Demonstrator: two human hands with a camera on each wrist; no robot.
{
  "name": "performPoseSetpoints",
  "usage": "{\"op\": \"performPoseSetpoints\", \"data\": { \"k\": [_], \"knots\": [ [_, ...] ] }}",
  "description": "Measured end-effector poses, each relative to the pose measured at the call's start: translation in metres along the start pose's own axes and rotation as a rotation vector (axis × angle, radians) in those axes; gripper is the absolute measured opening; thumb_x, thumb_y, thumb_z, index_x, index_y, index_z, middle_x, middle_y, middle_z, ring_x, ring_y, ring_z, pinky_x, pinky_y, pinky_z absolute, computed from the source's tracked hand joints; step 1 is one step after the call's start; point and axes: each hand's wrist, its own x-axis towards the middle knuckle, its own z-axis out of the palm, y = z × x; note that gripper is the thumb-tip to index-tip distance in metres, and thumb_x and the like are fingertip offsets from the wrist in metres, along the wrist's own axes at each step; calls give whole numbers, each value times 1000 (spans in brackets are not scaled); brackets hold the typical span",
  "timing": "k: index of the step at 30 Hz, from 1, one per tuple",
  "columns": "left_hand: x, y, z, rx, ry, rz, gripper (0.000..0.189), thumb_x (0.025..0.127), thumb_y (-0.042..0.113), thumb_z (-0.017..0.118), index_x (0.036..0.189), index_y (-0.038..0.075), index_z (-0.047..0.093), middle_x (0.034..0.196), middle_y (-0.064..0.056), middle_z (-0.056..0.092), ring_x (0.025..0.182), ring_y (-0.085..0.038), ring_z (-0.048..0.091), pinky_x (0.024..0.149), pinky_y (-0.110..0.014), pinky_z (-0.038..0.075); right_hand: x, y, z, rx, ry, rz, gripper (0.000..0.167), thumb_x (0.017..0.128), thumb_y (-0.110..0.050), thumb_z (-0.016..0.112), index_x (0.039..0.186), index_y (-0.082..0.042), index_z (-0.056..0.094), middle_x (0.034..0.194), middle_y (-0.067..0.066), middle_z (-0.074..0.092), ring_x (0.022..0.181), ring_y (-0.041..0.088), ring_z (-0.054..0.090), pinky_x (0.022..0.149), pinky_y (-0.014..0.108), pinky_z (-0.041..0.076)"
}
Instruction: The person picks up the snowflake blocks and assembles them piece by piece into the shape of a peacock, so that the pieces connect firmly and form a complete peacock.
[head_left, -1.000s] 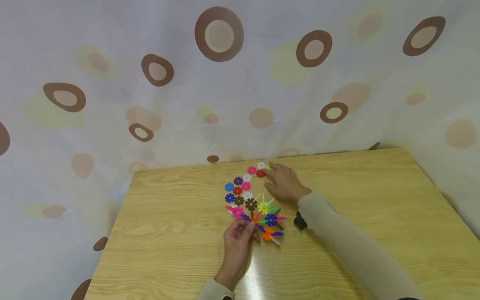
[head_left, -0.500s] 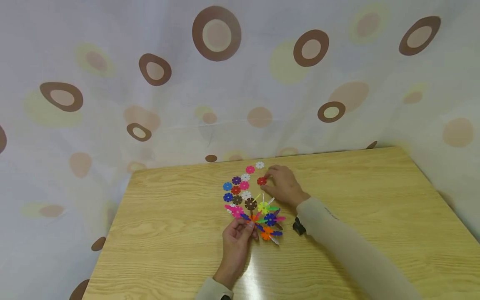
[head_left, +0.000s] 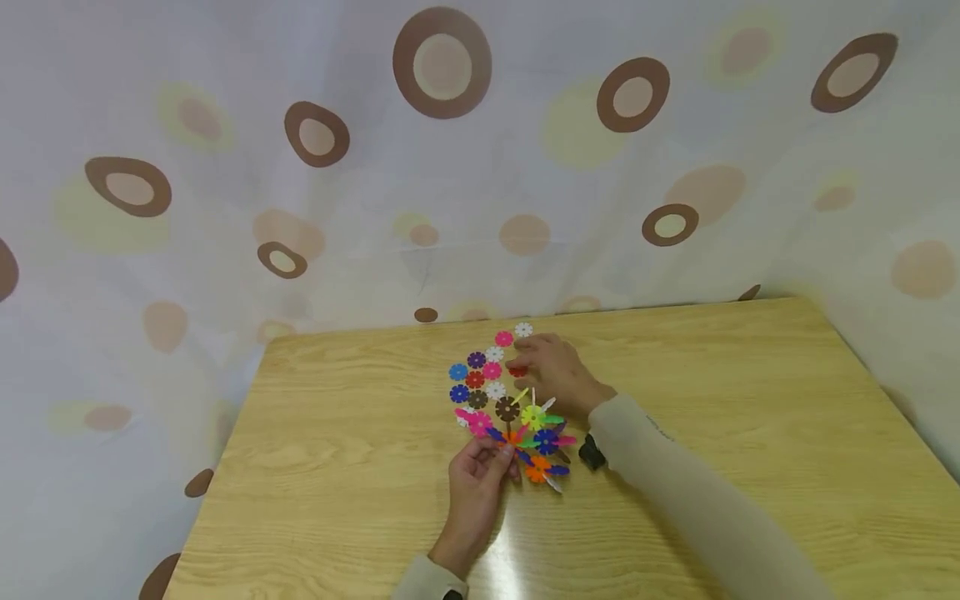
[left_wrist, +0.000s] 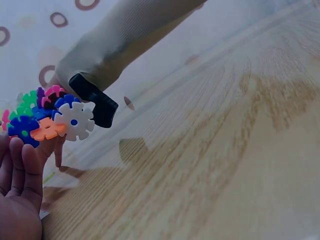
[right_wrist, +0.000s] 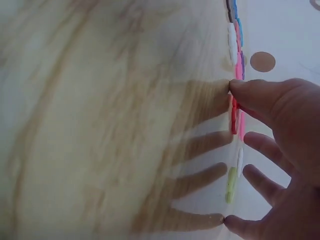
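Note:
My left hand (head_left: 474, 492) pinches an orange disc in a cluster of interlocked, notched plastic flower discs (head_left: 538, 468), held over the table. In the left wrist view a white disc (left_wrist: 75, 121) sticks out of the cluster's near side, beside blue and orange ones. My right hand (head_left: 558, 375) is beyond the cluster, its fingers spread low over the table. Its fingertips touch a loose red disc (head_left: 517, 372) lying flat and partly covered by them. In the right wrist view the thumb is right at the red disc (right_wrist: 234, 117), and a yellow-green disc (right_wrist: 231, 185) lies near the other fingers.
Loose flower discs in several colours lie left of my right hand, among them a light blue disc (head_left: 458, 372), a purple disc (head_left: 476, 360) and a white disc (head_left: 523, 330) near the back edge. A patterned curtain (head_left: 360, 275) hangs behind the wooden table (head_left: 337, 467).
The red disc has slid from beside the far white disc toward me, with my right hand moving along and slightly left. My left hand keeps the cluster in about the same place.

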Motion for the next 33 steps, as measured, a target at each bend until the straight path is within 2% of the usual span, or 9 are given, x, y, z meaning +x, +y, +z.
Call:
{"op": "performPoseSetpoints", "data": {
  "k": [4,9,17,24,28,31,33],
  "knots": [
    [0,0,-1,4,4,-5,11,102,-4,66,98,4,61,82,4,70,71,-7,66,69,-20,61,0,-2,0,24,24,21,29,101,-24,81,129,-16,81,141,8,70,137,37,55,116,62,50],
    [0,0,0,15,13,-20,10,102,-2,68,98,4,61,81,4,69,71,-7,66,69,-20,61,1,0,-1,97,2,41,23,101,-18,81,123,-12,83,120,3,73,117,28,61,102,48,59],
    [0,1,0,30,11,-16,8,103,-1,68,100,-3,61,83,4,69,72,-7,66,70,-20,61,-3,2,-3,322,-61,158,31,104,-14,76,132,0,73,118,14,71,102,23,68,95,40,65],
    [0,2,-1,32,10,-12,8,103,-1,68,100,-4,61,85,3,69,73,-7,66,71,-21,62,-10,7,-2,469,-74,168,18,97,1,71,114,-2,75,102,12,75,83,19,70,73,31,65],
    [-1,2,-1,34,12,-18,8,102,-5,66,99,1,62,86,4,69,73,-7,66,71,-20,62,-16,9,-4,489,-44,127,8,100,-3,72,106,-6,76,93,7,74,80,15,67,73,29,61],
    [-1,2,0,35,3,-14,13,102,-8,63,99,4,62,86,5,70,73,-7,66,71,-20,62,-19,8,-14,492,21,99,6,103,-11,74,105,-8,79,92,5,74,79,16,67,73,28,60],
    [-1,2,1,35,-1,-10,15,102,-9,62,98,5,62,86,5,70,74,-6,66,71,-20,61,-20,4,-26,509,74,92,7,104,-14,75,106,-10,79,93,5,75,80,21,72,73,28,61]
  ]
}}
